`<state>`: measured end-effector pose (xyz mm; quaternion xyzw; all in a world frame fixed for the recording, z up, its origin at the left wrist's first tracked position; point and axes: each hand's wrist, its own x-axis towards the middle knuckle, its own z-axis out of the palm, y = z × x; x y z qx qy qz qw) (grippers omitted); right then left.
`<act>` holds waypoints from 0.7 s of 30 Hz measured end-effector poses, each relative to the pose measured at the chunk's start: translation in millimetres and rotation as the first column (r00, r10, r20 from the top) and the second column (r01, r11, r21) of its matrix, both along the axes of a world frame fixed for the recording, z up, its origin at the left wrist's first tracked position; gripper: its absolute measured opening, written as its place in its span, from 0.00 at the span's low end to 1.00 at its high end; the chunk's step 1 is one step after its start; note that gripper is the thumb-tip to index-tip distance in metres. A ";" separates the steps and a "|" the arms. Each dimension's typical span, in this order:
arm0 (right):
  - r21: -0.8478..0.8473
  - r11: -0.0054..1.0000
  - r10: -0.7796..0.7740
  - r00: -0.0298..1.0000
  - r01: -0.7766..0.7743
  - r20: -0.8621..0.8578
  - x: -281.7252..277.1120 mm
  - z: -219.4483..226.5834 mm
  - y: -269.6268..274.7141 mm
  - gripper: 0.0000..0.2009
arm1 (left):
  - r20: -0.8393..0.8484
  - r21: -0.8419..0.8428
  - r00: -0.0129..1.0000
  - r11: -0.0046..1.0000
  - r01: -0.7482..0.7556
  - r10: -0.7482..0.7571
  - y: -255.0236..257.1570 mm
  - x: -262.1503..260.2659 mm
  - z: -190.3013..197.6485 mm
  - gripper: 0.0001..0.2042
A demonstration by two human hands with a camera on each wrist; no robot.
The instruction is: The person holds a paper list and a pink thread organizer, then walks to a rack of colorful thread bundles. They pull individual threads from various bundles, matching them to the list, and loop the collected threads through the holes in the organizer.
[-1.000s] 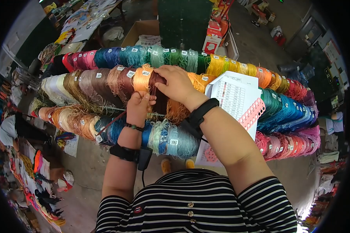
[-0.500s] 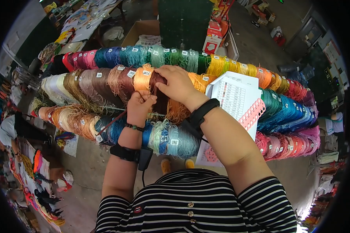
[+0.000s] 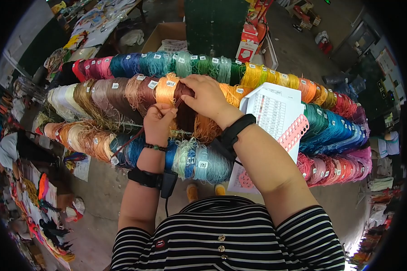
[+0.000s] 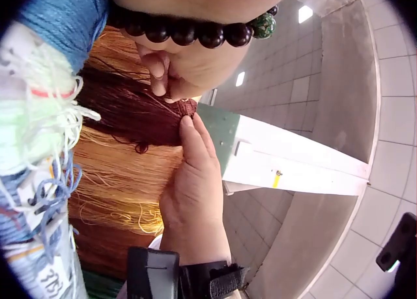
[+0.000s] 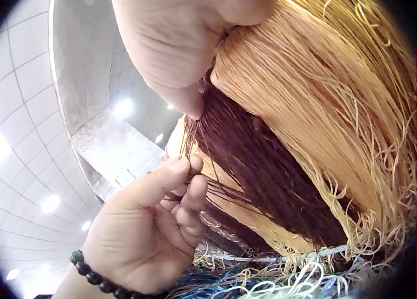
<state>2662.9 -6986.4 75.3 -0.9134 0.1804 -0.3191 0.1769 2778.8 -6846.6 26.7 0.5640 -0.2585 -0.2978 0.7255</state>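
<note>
In the head view, my left hand [image 3: 158,124] is just below and left of my right hand, over the middle row of thread skeins. In the right wrist view, left thumb and forefinger pinch a few fine strands drawn out from a dark maroon thread skein [image 5: 260,162]. A dark red strand also trails from this hand toward the lower left. My right hand [image 3: 205,95] lies over the top of the maroon skein [image 4: 130,110]. In the left wrist view, its thumb and fingers grip the skein's upper end. A light orange skein [image 3: 165,92] hangs right beside it.
Labelled skeins in many colours hang in three rows across the rack. Printed sheets [image 3: 269,113] and a pink card with holes [image 3: 294,132] lie on the skeins by my right forearm. Behind stand a cardboard box [image 3: 167,34] and a red-white box [image 3: 247,44].
My left hand has drawn slightly left, away from the maroon skein, and its fingers have curled more round the strands. My right hand stays in place on the skein.
</note>
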 end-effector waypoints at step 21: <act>0.003 1.000 -0.026 0.998 0.026 -0.049 0.5 2.4 2.9 0.24 | -0.357 -0.208 0.919 0.973 0.095 -0.166 6.7 12.8 -2.9 0.10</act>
